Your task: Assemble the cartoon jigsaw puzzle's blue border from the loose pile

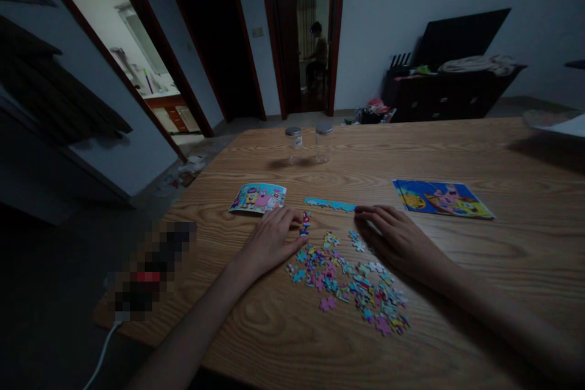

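My left hand (273,236) rests on the wooden table (457,292), fingers bent toward a small red and blue puzzle piece (305,220) at its fingertips. My right hand (393,235) lies palm down with its fingers stretched left, their tips touching the right end of a joined strip of blue puzzle pieces (329,203). Between and below both hands spreads a heap of several loose colourful puzzle pieces (350,283). A cartoon picture card (258,197) lies just beyond my left hand.
A larger cartoon picture sheet (442,198) lies to the right. Two clear jars with metal lids (309,143) stand farther back. A blurred-out object (153,271) with a white cable sits at the table's left edge. A person sits in the far doorway (319,52).
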Demonstrator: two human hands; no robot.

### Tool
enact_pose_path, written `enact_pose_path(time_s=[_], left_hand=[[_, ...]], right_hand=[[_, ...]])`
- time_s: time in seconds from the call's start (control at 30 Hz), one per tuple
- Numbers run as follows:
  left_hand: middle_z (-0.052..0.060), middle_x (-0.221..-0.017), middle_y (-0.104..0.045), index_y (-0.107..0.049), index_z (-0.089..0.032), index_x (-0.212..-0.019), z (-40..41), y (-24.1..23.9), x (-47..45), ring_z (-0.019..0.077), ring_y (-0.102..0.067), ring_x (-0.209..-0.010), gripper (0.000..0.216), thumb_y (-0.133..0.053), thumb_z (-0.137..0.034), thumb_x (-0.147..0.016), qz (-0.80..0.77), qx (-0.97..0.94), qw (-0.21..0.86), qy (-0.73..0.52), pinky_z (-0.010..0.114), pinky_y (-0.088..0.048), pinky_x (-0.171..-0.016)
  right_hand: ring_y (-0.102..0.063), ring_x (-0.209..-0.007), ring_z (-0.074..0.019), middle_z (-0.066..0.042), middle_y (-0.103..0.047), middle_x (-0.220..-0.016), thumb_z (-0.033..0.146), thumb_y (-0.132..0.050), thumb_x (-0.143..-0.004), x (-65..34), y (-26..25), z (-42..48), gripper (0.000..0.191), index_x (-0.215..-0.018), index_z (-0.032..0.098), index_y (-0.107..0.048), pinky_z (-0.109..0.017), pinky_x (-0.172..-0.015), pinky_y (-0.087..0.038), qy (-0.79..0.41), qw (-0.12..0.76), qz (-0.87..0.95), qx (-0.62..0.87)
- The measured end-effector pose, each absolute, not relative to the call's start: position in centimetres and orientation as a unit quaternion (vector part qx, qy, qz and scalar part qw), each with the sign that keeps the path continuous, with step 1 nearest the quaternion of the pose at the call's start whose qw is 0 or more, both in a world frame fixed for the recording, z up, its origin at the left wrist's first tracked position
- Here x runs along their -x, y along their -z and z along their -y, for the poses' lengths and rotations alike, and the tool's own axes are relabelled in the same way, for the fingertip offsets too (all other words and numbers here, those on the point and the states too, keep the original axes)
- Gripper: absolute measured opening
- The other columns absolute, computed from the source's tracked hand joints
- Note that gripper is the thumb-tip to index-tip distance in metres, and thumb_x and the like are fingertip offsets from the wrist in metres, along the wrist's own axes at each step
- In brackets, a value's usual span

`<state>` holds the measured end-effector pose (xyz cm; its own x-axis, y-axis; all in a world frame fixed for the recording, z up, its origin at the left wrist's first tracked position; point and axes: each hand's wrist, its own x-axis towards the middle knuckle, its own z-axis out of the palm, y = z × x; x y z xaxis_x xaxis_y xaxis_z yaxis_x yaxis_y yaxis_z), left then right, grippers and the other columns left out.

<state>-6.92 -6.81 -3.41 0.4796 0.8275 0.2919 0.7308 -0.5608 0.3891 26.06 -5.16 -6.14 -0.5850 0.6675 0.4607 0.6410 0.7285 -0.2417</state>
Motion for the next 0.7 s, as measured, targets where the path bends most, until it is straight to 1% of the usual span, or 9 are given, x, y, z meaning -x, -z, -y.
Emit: enact_pose_path(time_s=[0.07, 0.13, 0.2, 0.33, 0.37, 0.5, 0.57, 0.7], left_hand=[[0.005, -0.114, -0.068, -0.059, -0.022, -0.104, 6.6, 3.5, 7.1, 0.0241, -0.064, -0.109, 0.019, -0.071, -0.035, -0.097, -0.454, -0.853, 0.109, -0.232, 0.041, -0.05, -0.099], [0.003, -0.112, -0.068, -0.058, -0.023, -0.1, 6.3, 3.6, 7.3, 0.0235, -0.064, -0.109, 0.017, -0.072, -0.031, -0.096, -0.445, -0.858, 0.113, -0.23, 0.041, -0.049, -0.099], [0.003, -0.111, -0.069, -0.059, -0.023, -0.101, 6.1, 3.6, 7.5, 0.0234, -0.064, -0.108, 0.016, -0.072, -0.03, -0.096, -0.437, -0.863, 0.118, -0.227, 0.04, -0.049, -0.098], [0.004, -0.111, -0.069, -0.06, -0.022, -0.106, 5.9, 3.5, 7.7, 0.0235, -0.064, -0.106, 0.018, -0.072, -0.033, -0.097, -0.431, -0.863, 0.129, -0.229, 0.04, -0.05, -0.096], [0.004, -0.111, -0.069, -0.061, -0.022, -0.107, 5.9, 3.5, 7.7, 0.0236, -0.064, -0.107, 0.019, -0.072, -0.033, -0.097, -0.429, -0.864, 0.129, -0.23, 0.04, -0.05, -0.097], [0.003, -0.111, -0.07, -0.062, -0.023, -0.104, 5.8, 3.5, 7.8, 0.0236, -0.064, -0.109, 0.016, -0.073, -0.031, -0.096, -0.418, -0.87, 0.123, -0.229, 0.04, -0.049, -0.098], [0.003, -0.111, -0.07, -0.062, -0.023, -0.104, 5.8, 3.5, 7.7, 0.0237, -0.064, -0.109, 0.015, -0.073, -0.03, -0.096, -0.414, -0.873, 0.123, -0.228, 0.04, -0.049, -0.099], [0.004, -0.112, -0.07, -0.063, -0.023, -0.105, 5.7, 3.6, 7.7, 0.0229, -0.064, -0.11, 0.016, -0.074, -0.03, -0.096, -0.402, -0.872, 0.137, -0.243, 0.04, -0.049, -0.1]], right_hand=[[-0.061, -0.124, -0.0302, -0.013, -0.065, -0.14, 0.025, -0.049, -0.107, -26.2, 6.2, 5.1, 0.031, -0.137, 0.023, -0.057, -0.053, -0.103, -0.053, -0.022, 0.269, 0.891, 0.366], [-0.059, -0.127, -0.0309, -0.013, -0.061, -0.145, 0.025, -0.049, -0.107, -26.3, 6.1, 5.2, 0.035, -0.141, 0.023, -0.055, -0.055, -0.104, -0.052, -0.022, 0.272, 0.891, 0.364], [-0.06, -0.126, -0.0309, -0.013, -0.061, -0.146, 0.025, -0.048, -0.107, -26.0, 5.7, 5.4, 0.036, -0.142, 0.025, -0.056, -0.056, -0.104, -0.053, -0.03, 0.276, 0.89, 0.362], [-0.061, -0.126, -0.0292, -0.012, -0.066, -0.14, 0.022, -0.044, -0.108, -24.1, 4.6, 5.9, 0.036, -0.141, 0.027, -0.059, -0.054, -0.103, -0.055, -0.07, 0.286, 0.895, 0.336], [-0.059, -0.129, -0.029, -0.012, -0.065, -0.143, 0.021, -0.043, -0.108, -23.4, 4.4, 5.9, 0.038, -0.143, 0.026, -0.057, -0.054, -0.105, -0.054, -0.081, 0.28, 0.9, 0.323], [-0.051, -0.14, -0.0301, -0.008, -0.059, -0.152, 0.019, -0.05, -0.105, -20.4, 4.2, 5.2, 0.048, -0.152, 0.029, -0.051, -0.058, -0.111, -0.05, -0.087, 0.252, 0.924, 0.274], [-0.048, -0.144, -0.029, -0.007, -0.056, -0.155, 0.017, -0.049, -0.104, -19.2, 4.4, 4.5, 0.052, -0.154, 0.03, -0.048, -0.058, -0.114, -0.048, -0.097, 0.242, 0.931, 0.256], [-0.043, -0.148, -0.0277, -0.005, -0.055, -0.157, 0.014, -0.049, -0.103, -18.3, 4.9, 3.6, 0.056, -0.157, 0.03, -0.045, -0.057, -0.118, -0.045, -0.118, 0.217, 0.936, 0.251]])
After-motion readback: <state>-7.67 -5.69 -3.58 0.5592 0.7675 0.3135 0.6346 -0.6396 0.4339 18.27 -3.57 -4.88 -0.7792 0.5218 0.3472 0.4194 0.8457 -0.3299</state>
